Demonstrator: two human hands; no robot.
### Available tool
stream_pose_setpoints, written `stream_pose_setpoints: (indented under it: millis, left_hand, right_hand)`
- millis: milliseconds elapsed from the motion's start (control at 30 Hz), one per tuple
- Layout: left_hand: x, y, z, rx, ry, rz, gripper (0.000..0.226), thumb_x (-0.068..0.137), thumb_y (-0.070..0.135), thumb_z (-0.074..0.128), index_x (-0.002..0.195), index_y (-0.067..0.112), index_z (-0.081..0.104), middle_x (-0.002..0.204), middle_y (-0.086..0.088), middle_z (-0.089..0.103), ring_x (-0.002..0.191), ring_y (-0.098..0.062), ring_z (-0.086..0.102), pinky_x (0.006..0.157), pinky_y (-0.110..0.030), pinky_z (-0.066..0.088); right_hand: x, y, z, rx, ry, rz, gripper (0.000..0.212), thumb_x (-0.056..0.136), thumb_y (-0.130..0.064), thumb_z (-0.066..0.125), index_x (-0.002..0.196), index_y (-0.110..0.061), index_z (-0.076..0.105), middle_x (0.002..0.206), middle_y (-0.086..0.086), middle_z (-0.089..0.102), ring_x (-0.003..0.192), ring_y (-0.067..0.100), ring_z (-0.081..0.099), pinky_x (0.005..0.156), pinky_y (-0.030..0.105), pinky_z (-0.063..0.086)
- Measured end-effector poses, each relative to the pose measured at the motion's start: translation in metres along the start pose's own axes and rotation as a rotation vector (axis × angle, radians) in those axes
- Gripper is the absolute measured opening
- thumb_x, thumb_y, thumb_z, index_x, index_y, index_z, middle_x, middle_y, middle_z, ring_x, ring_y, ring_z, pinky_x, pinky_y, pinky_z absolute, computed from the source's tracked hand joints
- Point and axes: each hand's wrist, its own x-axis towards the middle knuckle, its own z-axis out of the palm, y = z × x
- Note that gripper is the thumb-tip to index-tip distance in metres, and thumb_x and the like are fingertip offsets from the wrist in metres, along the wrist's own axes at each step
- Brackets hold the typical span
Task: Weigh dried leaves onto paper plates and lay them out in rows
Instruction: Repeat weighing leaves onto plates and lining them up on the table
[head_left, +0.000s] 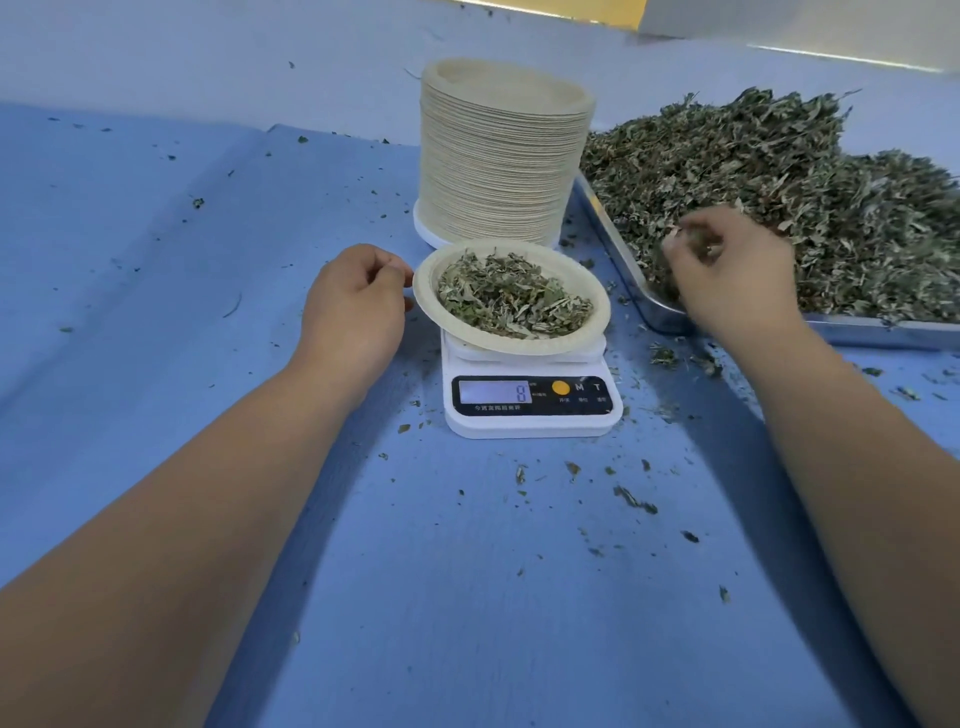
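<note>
Head view, hands first: how do they stand?
— The left hand (358, 306) is curled at the left rim of the plate (434, 312), thumb and forefinger on its edge in what looks like a pinch. The right hand (737, 275) is bunched round a pinch of the dried leaves (779, 171) heaped in the tray (618, 249). It is blurred, so that grip is my best reading.
Where is the plate from each?
— It touches the left hand, just to its right, and sits on the scale (532, 415) with a heap of leaves in it. From the right hand it lies to the left, near but apart, across the tray's edge.
So which hand acts?
— I judge the right carries its pinch leftward to top up, while the nearer left steadies or lifts. The plate is round, so no axis matters.
And beyond?
— Past the left fingertips stands the stack of plates (501, 166). Left of the left hand is blue cloth (156, 260) flecked with crumbs.
</note>
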Motion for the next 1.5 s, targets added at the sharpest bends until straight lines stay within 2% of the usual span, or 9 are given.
stream_pose_setpoints:
  millis: [67,167,333,767,933,1200,1333,1433,1500]
  left_hand:
    - [0.000,0.001,0.000,0.003,0.007,-0.003,0.022,0.093,0.019,0.044,0.085,0.025,0.064,0.098,0.012,0.074,0.084,-0.007,0.071,0.078,-0.037,0.057]
    - [-0.001,0.001,-0.001,0.007,0.005,-0.008,0.023,0.094,0.017,0.044,0.085,0.025,0.064,0.100,0.009,0.074,0.083,-0.006,0.072,0.081,-0.038,0.058]
    - [-0.001,0.001,-0.002,0.007,0.008,-0.008,0.023,0.094,0.018,0.045,0.085,0.027,0.064,0.102,0.006,0.073,0.082,-0.006,0.072,0.086,-0.041,0.058]
    - [-0.001,0.002,-0.001,0.002,0.015,0.016,0.025,0.095,0.013,0.044,0.084,0.023,0.064,0.102,0.003,0.073,0.069,0.002,0.069,0.073,-0.030,0.054]
    - [0.000,0.001,-0.001,0.007,0.009,0.017,0.024,0.094,0.014,0.044,0.084,0.024,0.065,0.102,0.003,0.074,0.072,-0.001,0.070,0.075,-0.033,0.055]
    - [0.000,0.001,0.001,0.007,0.009,0.030,0.024,0.095,0.012,0.045,0.085,0.020,0.065,0.100,0.001,0.073,0.069,0.002,0.070,0.060,-0.016,0.050]
    - [-0.003,0.004,-0.001,0.013,-0.007,0.024,0.025,0.095,0.012,0.044,0.083,0.022,0.064,0.099,0.002,0.073,0.070,0.000,0.070,0.067,-0.024,0.051]
    - [-0.004,0.006,-0.001,0.016,0.023,0.009,0.021,0.096,0.019,0.043,0.090,0.022,0.063,0.093,0.004,0.071,0.071,-0.006,0.066,0.073,-0.030,0.052]
    - [-0.002,0.009,-0.002,0.057,0.095,-0.008,0.017,0.098,0.029,0.041,0.091,0.025,0.057,0.087,0.005,0.064,0.066,-0.006,0.057,0.064,-0.023,0.047]
  right_hand:
    - [-0.003,0.005,0.004,-0.007,-0.013,0.022,0.032,0.097,-0.045,0.055,0.121,-0.028,0.066,0.104,-0.008,0.069,0.071,0.020,0.064,0.074,0.036,0.056]
    - [-0.003,-0.005,0.005,0.084,0.079,-0.022,0.027,0.095,-0.040,0.051,0.115,-0.028,0.067,0.083,-0.005,0.070,0.060,0.017,0.061,0.067,0.038,0.058]
    - [-0.017,-0.012,0.015,0.019,-0.004,-0.085,0.024,0.096,-0.033,0.052,0.113,-0.026,0.068,0.077,-0.002,0.068,0.060,0.018,0.060,0.065,0.037,0.056]
    - [-0.022,-0.020,0.018,-0.054,-0.050,-0.082,0.026,0.096,-0.029,0.051,0.114,-0.025,0.069,0.081,-0.003,0.066,0.063,0.026,0.060,0.067,0.040,0.056]
    - [-0.023,-0.021,0.017,-0.047,-0.053,-0.082,0.025,0.095,-0.027,0.051,0.113,-0.025,0.069,0.078,-0.007,0.060,0.065,0.026,0.059,0.068,0.040,0.056]
    - [-0.025,-0.023,0.015,-0.043,-0.052,-0.071,0.027,0.094,-0.029,0.050,0.113,-0.024,0.069,0.083,-0.005,0.066,0.067,0.026,0.061,0.070,0.041,0.057]
    - [-0.025,-0.024,0.013,-0.045,-0.074,-0.070,0.028,0.095,-0.027,0.050,0.115,-0.023,0.069,0.090,-0.003,0.069,0.073,0.027,0.063,0.073,0.042,0.057]
    - [-0.023,-0.030,0.006,-0.074,-0.066,-0.169,0.030,0.096,-0.021,0.049,0.117,-0.015,0.069,0.097,0.005,0.071,0.088,0.029,0.062,0.077,0.042,0.055]
    - [-0.021,-0.041,-0.002,-0.083,-0.048,-0.258,0.029,0.097,-0.022,0.046,0.111,-0.012,0.070,0.084,0.008,0.069,0.077,0.028,0.061,0.069,0.041,0.054]
